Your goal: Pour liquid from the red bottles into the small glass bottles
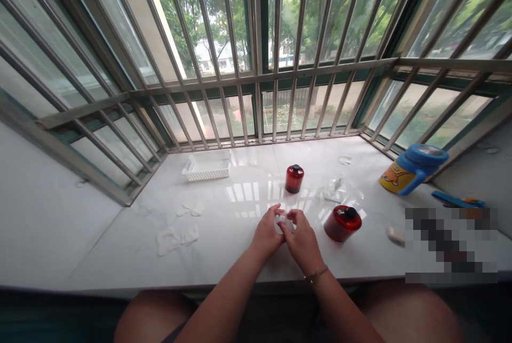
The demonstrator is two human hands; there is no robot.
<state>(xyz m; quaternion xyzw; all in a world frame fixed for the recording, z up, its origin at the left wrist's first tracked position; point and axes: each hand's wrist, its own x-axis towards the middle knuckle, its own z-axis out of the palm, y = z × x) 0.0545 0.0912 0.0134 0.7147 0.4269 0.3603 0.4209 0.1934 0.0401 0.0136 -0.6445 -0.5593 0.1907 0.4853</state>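
My left hand [265,235] and my right hand [304,244] meet over the white tabletop near its front edge. Between their fingertips is a small whitish, round-looking piece [283,224]; the fingers cover much of it, so its kind is unclear. Both hands are closed around it. Just beyond them stands a small red see-through bottle [294,180] with a black top. To the right of my right hand is a larger red bottle [342,224], also black-topped. Neither bottle is touched by a hand.
A white perforated basket [208,167] stands back left. Thin white pieces [178,239] lie at left. Crumpled clear plastic [335,189] lies behind the larger bottle. A blue and yellow mug [412,169], a blue-handled item [456,200] and a beige lump [395,234] are at right. Metal bars [256,84] enclose the back.
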